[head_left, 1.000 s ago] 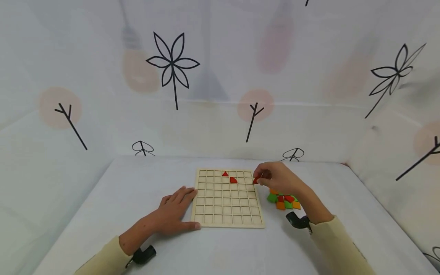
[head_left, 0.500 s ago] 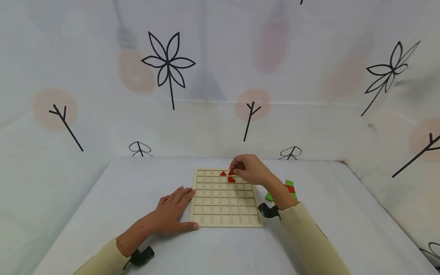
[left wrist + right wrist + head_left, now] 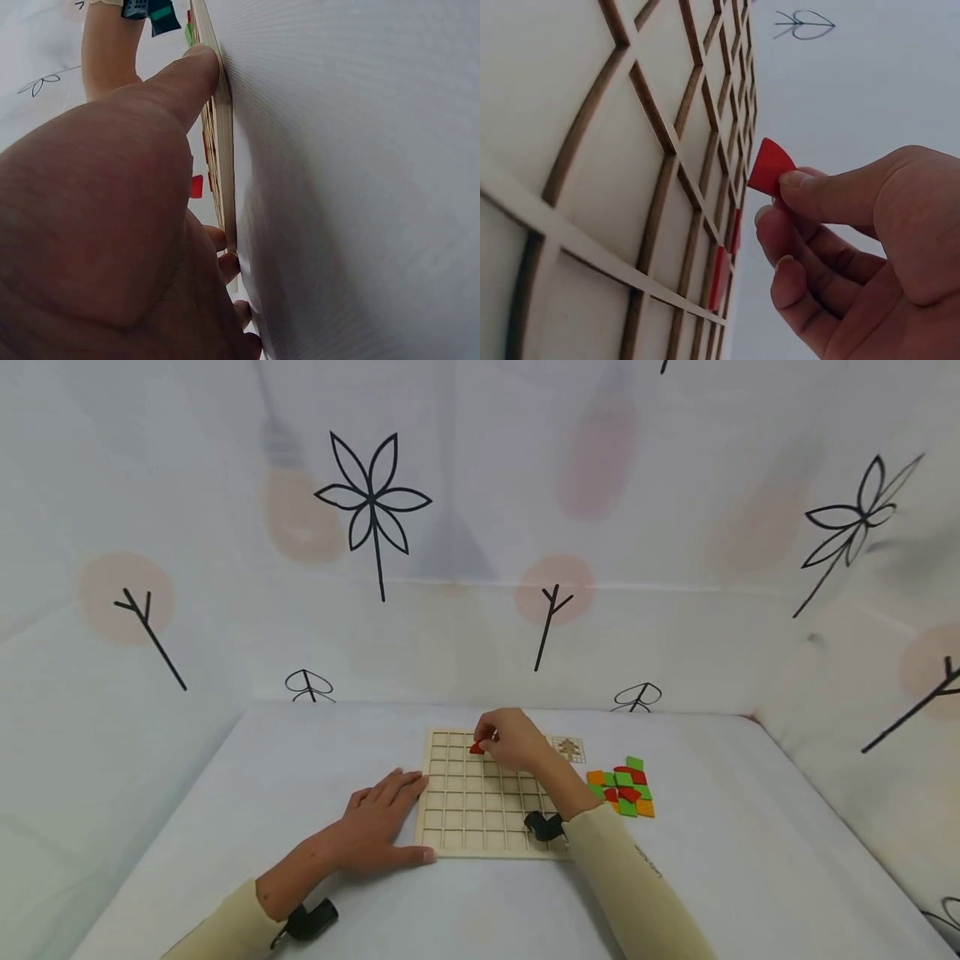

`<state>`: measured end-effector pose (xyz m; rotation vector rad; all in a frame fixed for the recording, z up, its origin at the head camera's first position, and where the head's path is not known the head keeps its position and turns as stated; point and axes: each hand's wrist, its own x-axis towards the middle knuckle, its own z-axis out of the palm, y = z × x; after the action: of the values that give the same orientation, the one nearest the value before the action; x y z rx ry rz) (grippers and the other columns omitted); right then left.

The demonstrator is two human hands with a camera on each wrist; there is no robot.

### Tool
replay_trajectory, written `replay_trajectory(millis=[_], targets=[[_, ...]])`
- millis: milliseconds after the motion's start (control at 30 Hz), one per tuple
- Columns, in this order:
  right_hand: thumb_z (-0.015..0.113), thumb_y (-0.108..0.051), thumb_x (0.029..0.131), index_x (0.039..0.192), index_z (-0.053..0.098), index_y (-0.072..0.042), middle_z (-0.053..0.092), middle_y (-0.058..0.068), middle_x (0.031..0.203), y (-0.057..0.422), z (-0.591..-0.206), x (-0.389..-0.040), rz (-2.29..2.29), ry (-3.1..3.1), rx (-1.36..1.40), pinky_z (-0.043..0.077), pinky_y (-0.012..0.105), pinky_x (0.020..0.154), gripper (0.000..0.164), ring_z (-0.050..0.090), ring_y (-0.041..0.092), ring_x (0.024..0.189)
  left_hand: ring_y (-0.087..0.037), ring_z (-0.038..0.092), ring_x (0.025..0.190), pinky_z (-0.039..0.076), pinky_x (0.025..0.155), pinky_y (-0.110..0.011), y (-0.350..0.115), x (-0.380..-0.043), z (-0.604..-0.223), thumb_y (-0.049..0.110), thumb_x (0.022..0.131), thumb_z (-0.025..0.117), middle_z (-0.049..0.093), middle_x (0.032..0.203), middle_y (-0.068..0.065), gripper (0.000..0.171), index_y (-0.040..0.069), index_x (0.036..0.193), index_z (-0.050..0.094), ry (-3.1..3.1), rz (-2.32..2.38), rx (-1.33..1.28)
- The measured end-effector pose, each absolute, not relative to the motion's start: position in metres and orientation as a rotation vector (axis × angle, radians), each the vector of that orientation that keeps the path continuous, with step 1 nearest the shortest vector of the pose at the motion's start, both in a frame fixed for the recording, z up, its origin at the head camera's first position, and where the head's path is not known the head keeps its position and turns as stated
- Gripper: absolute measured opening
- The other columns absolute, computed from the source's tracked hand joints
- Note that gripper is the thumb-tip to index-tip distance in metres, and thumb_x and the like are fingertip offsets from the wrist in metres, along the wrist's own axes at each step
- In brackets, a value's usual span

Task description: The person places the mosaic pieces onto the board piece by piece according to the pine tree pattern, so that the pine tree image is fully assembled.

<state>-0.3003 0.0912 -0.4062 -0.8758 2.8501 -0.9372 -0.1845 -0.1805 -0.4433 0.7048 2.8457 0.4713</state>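
I have the left hand (image 3: 375,835) lower left, fingers spread, at the board (image 3: 474,810), lower centre. Right hand (image 3: 514,742), centre, has shifted left, pinching the red piece (image 3: 476,748) over the board's upper part; looks unplaced, so that step's unfinished. Card (image 3: 568,749) now uncovered, right of centre; loose tiles (image 3: 624,780) beyond.

Left fingers (image 3: 414,788) extended, thumb (image 3: 411,855) spread wide; right fingers (image 3: 778,236) curled, pinching.
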Motion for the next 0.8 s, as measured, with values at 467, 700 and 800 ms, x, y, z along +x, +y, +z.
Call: replay_trajectory(millis=[467, 700, 800], targets=[[0.065, 0.000, 0.100, 0.097, 0.080, -0.010, 0.069, 0.002, 0.095, 0.082, -0.419, -0.305, -0.848, 2.903, -0.896, 0.056, 0.042, 0.084, 0.018, 0.065, 0.020, 0.089, -0.036, 0.013, 0.163, 0.029, 0.117, -0.065, -0.180, -0.183, -0.442, 0.078, 0.090, 0.065, 0.022, 0.174, -0.005, 0.108, 0.016, 0.170, 0.026, 2.858, 0.461, 0.701], [0.067, -0.001, 0.100, 0.100, 0.081, -0.008, 0.068, 0.003, 0.096, 0.083, -0.419, -0.304, -0.795, 2.920, -0.916, 0.056, 0.042, 0.083, 0.016, 0.065, 0.022, 0.089, -0.036, 0.013, 0.163, 0.029, 0.117, -0.066, -0.180, -0.181, -0.441, 0.078, 0.090, 0.064, 0.022, 0.174, -0.006, 0.108, 0.016, 0.169, 0.026, 2.854, 0.469, 0.703], [0.068, -0.001, 0.099, 0.099, 0.080, -0.008, 0.068, 0.003, 0.096, 0.084, -0.420, -0.304, -0.797, 2.915, -0.919, 0.056, 0.042, 0.083, 0.014, 0.065, 0.021, 0.088, -0.037, 0.014, 0.163, 0.029, 0.116, -0.066, -0.180, -0.181, -0.439, 0.078, 0.090, 0.064, 0.023, 0.174, -0.006, 0.108, 0.015, 0.169, 0.027, 2.851, 0.483, 0.706]])
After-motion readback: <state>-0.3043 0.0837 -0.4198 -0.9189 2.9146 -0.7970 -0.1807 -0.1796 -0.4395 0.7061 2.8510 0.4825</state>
